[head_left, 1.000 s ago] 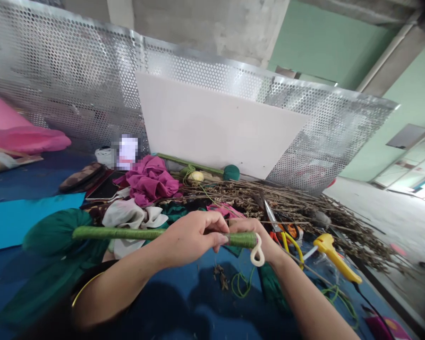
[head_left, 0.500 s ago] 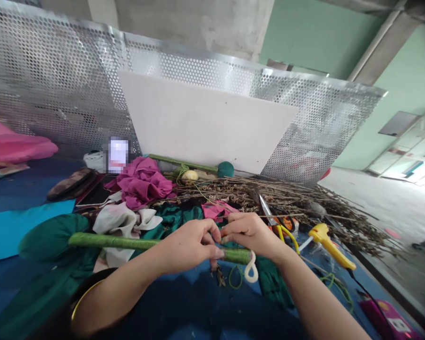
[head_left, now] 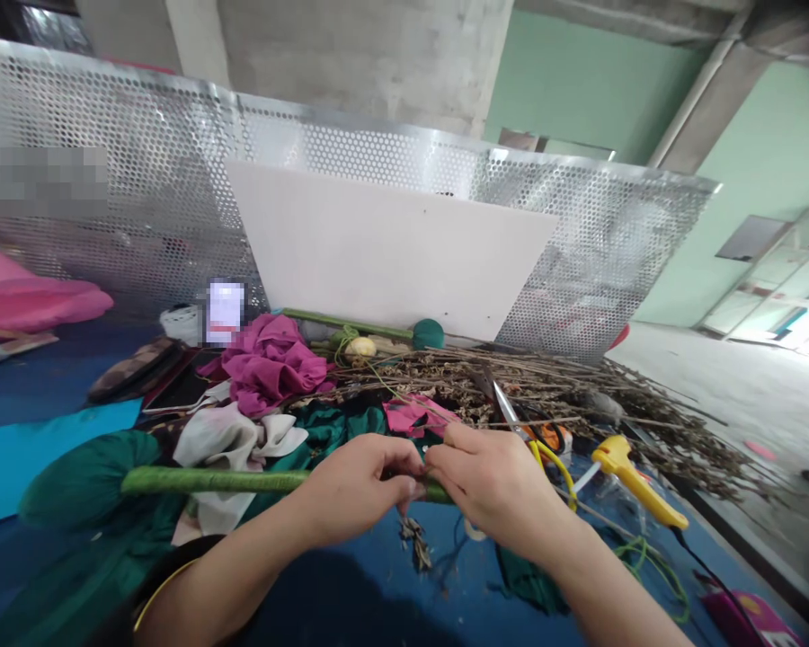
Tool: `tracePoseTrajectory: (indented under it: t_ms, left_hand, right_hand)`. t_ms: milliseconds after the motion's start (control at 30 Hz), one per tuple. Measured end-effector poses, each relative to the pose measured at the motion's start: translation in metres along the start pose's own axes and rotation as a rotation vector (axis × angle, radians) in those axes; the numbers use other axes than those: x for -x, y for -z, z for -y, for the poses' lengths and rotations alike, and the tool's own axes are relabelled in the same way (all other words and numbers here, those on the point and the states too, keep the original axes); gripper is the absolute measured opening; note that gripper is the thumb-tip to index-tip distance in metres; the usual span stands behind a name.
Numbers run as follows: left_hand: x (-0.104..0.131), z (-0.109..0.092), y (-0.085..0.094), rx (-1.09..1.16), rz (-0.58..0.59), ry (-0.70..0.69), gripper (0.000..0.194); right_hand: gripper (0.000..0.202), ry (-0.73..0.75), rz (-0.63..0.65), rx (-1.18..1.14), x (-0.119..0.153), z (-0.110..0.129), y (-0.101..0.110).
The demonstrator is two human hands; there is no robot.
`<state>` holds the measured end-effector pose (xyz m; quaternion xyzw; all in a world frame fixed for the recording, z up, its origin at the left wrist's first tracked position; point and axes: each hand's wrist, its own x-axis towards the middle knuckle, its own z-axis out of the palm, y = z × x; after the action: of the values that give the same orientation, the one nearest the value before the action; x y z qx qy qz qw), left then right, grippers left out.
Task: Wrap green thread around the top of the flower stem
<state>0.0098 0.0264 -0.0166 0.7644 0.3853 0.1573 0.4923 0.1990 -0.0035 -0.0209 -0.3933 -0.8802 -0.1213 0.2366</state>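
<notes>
The green-wrapped stick (head_left: 216, 480) lies crosswise in front of the person, its far left end beside a dark green cloth bundle (head_left: 91, 481) and its right part passing behind the fingers; it is probably held level so that both hands can reach one short stretch of it. The left hand (head_left: 364, 485) is curled on the stick, fingers bent over the top and thumb below, which seems to steady it. The right hand (head_left: 492, 490) comes in over the stick's right part with fingers bunched and nearly closed, the fingertips of the two hands meeting or almost so; whether they pinch a thread or a leaf between them I cannot tell. A white loop (head_left: 474, 530) shows just below the stick, mostly hidden by the right hand. Dried leaves (head_left: 414, 544) lie near the stick on its close side, over the blue tabletop (head_left: 324, 584). Beyond the stick are white cloth (head_left: 233, 445), magenta cloth (head_left: 276, 364) and a heap of dried stems (head_left: 438, 368). Scissors (head_left: 509, 409) and a yellow glue gun (head_left: 637, 485) rest past its right part, perhaps put there for easy reach by the right hand.
</notes>
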Motion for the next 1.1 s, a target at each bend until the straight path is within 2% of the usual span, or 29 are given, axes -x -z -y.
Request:
tracePoseTrajectory:
  t_ms: [267, 533, 667, 800, 967, 1100]
  left_hand:
    - [0.007, -0.008, 0.004, -0.269, -0.237, -0.010, 0.010]
    - [0.012, -0.008, 0.002, -0.320, -0.457, -0.124, 0.011]
    - [0.011, -0.008, -0.001, -0.364, -0.467, -0.155, 0.013]
    - [0.013, -0.008, -0.003, -0.392, -0.441, -0.192, 0.014]
    - [0.014, -0.008, -0.002, -0.374, -0.459, -0.175, 0.014]
    - [0.013, -0.009, 0.000, -0.352, -0.455, -0.151, 0.013]
  right_hand:
    - [0.032, -0.058, -0.103, 0.118, 0.003, 0.020, 0.010]
    - [0.032, -0.283, -0.125, -0.050, 0.010, 0.028, -0.010]
    - [0.033, -0.422, -0.168, -0.226, 0.011, 0.031, -0.018]
    - [0.034, -0.516, -0.242, -0.420, 0.009, 0.034, -0.015]
    - [0.030, -0.559, -0.341, -0.584, 0.007, 0.037, -0.010]
    - [0.030, -0.555, -0.347, -0.646, 0.006, 0.043, -0.013]
